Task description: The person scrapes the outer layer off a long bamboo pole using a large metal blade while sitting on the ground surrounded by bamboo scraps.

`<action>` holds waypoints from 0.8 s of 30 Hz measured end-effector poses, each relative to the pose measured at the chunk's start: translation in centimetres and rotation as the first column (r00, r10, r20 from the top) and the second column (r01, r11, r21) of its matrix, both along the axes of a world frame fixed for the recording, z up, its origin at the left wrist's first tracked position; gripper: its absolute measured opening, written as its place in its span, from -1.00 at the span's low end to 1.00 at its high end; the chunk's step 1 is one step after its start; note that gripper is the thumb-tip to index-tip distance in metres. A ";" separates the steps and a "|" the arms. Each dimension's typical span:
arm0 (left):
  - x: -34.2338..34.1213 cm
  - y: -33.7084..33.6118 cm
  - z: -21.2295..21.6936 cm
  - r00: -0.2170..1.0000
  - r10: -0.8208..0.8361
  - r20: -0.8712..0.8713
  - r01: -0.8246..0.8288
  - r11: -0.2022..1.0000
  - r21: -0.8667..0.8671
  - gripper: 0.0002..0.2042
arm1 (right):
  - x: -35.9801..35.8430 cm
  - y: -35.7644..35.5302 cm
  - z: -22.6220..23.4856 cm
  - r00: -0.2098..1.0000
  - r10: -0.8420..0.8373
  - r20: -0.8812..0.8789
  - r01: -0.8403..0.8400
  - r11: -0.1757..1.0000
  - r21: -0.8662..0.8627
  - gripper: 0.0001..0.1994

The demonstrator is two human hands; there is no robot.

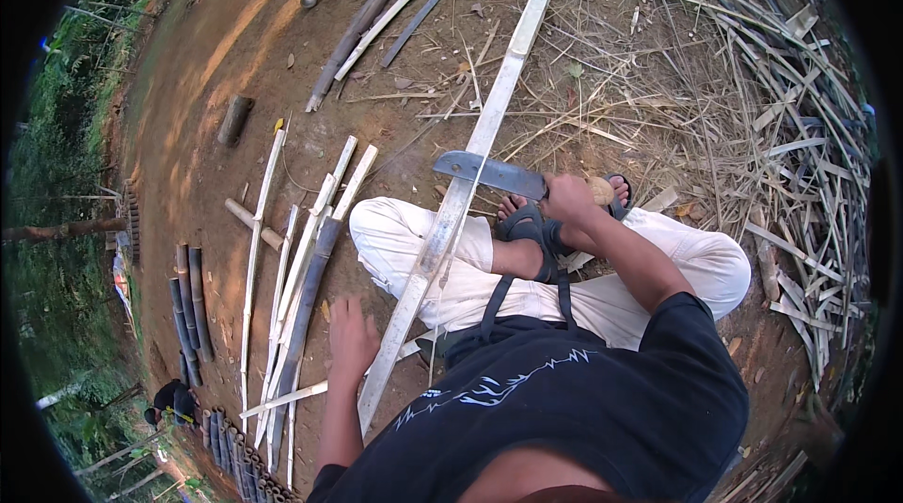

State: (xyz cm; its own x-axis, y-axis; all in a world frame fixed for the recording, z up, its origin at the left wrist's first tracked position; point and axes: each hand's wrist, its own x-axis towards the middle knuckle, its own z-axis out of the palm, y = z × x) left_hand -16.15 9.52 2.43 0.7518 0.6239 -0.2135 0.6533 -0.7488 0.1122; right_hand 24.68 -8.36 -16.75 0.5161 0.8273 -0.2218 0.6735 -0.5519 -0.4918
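Open dirt ground [235,23]: upper left of frame, passable. Obstructions: bamboo strip pile [800,174] along right edge; split slats [301,249] left of centre; long bamboo strip [470,155] diagonal through centre.

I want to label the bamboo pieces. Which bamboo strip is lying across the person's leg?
The long pale strip running from the upper ground down over the leg, with the knife blade on it. The other split strips lie on the dirt to its left.

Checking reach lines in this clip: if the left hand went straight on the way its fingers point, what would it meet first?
Probably bare brown dirt, then the white-trousered knee; the left hand points up-frame between the dark bamboo strip and long pale bamboo slat.
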 end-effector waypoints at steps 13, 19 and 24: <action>19.1 0.5 -14.5 0.982 0.187 0.001 -0.184 0.967 -0.179 -0.58 | -0.8 0.8 2.0 1.000 0.022 0.008 -0.022 0.999 -0.027 -0.65; 13.5 -4.3 -4.9 0.967 0.190 -0.168 -0.226 0.947 -0.228 -0.56 | 1.8 0.1 5.6 0.971 0.192 0.141 -0.189 0.981 -0.040 -0.68; 5.5 -7.6 -2.0 0.959 0.204 -0.196 -0.252 0.931 -0.263 -0.57 | 9.7 -0.7 4.6 0.978 0.047 0.203 -0.020 0.991 -0.134 -0.72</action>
